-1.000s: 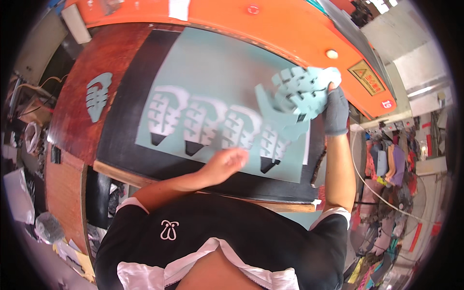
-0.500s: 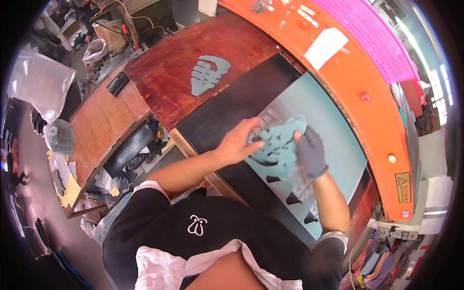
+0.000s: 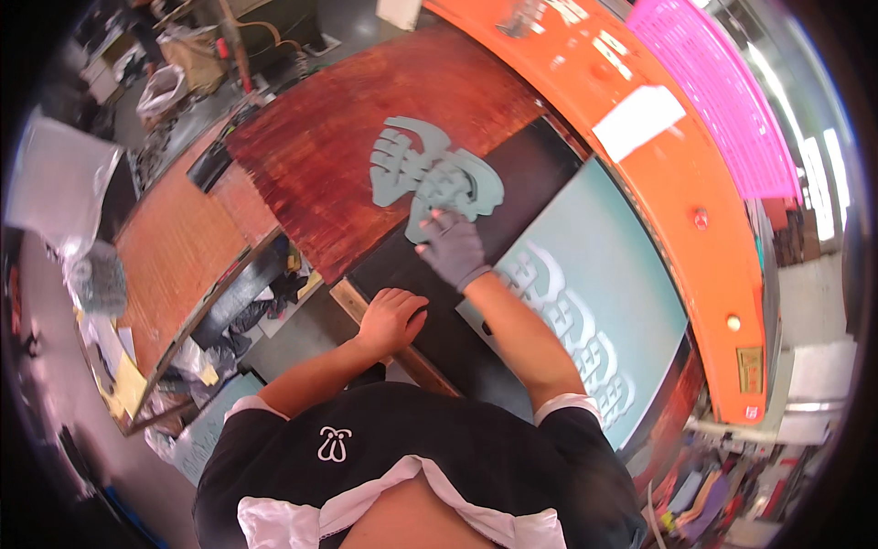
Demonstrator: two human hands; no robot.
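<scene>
My right hand (image 3: 453,252), in a grey glove with bare fingertips, holds a grey-green cut-out piece (image 3: 476,183) with slotted openings. That piece lies over the border between the red-brown board and the black strip, against a similar slotted cut-out (image 3: 395,165) on the board. My left hand (image 3: 391,320) is bare and rests by the table's wooden near edge, fingers loosely bent, thumb apart, nothing in it. To the right of my right forearm lies a pale blue-green sheet (image 3: 604,247) with a row of curved, slotted shapes along its near side; the forearm hides part of it.
An orange machine beam (image 3: 677,183) curves along the far right side, with a white paper (image 3: 637,122) and a pink basket (image 3: 722,91) on it. At left stands a wooden side table (image 3: 183,252) above bags and scraps. A clear plastic bag (image 3: 64,183) sits farther left.
My right hand has carried the cut-out from above the sheet leftward to the other cut-out. My left hand has let go and drawn back to the table's near edge.
</scene>
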